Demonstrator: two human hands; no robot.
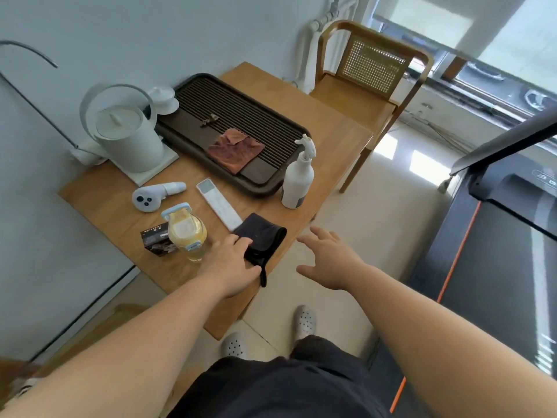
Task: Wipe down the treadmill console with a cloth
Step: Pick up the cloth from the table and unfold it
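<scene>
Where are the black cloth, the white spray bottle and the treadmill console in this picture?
black cloth (261,236): head view, on its flat middle.
white spray bottle (297,180): head view, on its body.
treadmill console (530,179): head view, on its dark panel.

Wooden surface (328,128) against a pale wall, seen from above at a slant. At the far left, a white kettle (128,135) on its flat base. Beside it, a dark slatted tray (193,152) with a rust-brown rag (233,150) on its slats and a small white lidded cup (162,99) at its far corner. Just off the tray's near right corner, an upright white spray bottle (298,176). Nearer, a white handheld controller (153,196), a long white remote (218,205), a small dark box (156,241) and, touching it, a yellow drink bottle (187,230). At the near edge, a folded black cloth (263,238), one end overlapping the remote.
</scene>
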